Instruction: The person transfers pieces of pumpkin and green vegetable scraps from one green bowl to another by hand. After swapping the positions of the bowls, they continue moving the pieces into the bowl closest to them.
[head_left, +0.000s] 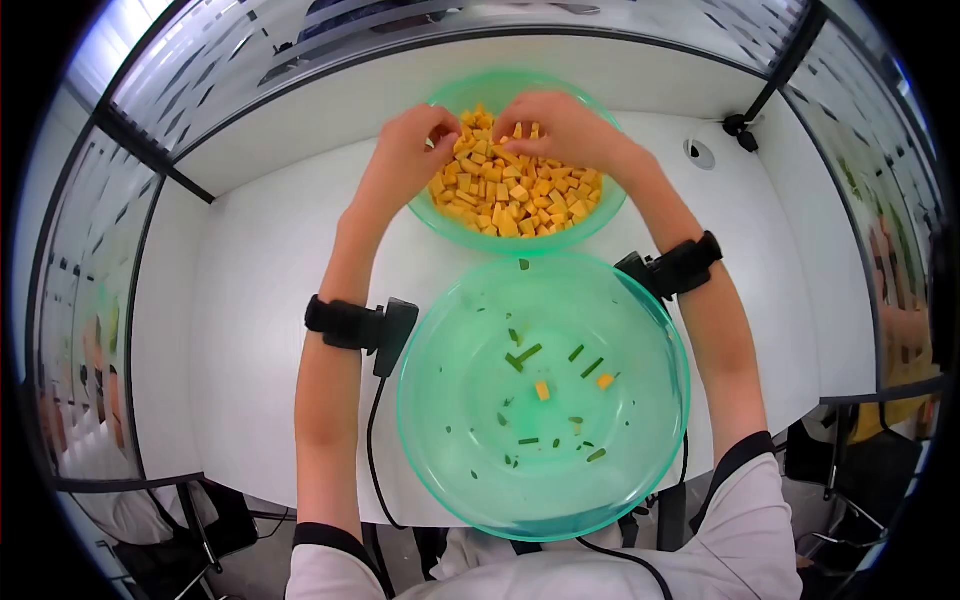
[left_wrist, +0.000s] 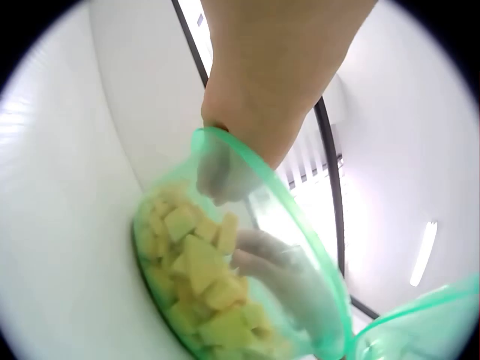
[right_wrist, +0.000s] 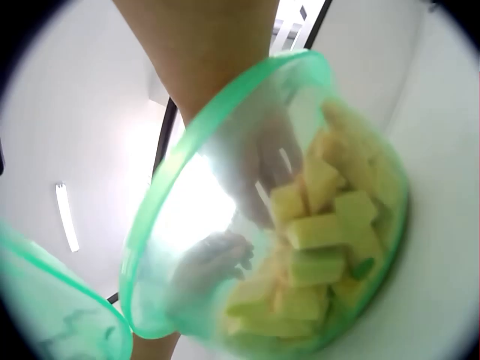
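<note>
A green see-through bowl [head_left: 510, 242] at the back holds many orange-yellow cubes [head_left: 510, 195], like diced pumpkin. Over its left side is my left hand [head_left: 408, 150], fingers bent and thumb a little apart, at the cubes' edge. My right hand [head_left: 570, 130] reaches in from the right, its fingers down at the cubes with gaps between them. Through the bowl wall, the right wrist view shows the right fingers [right_wrist: 274, 169] at the pile and the left hand [right_wrist: 210, 262] behind. A small green bit [right_wrist: 363, 268] lies among the cubes there.
A larger green bowl [head_left: 440, 455] stands nearer the body, rim close to the back bowl. Scattered inside are cut green stems [head_left: 592, 368], leaf bits and two orange pieces [head_left: 543, 390]. White partitions [head_left: 300, 130] enclose the white table [head_left: 260, 330]. A cable [head_left: 372, 450] hangs from the left wrist camera.
</note>
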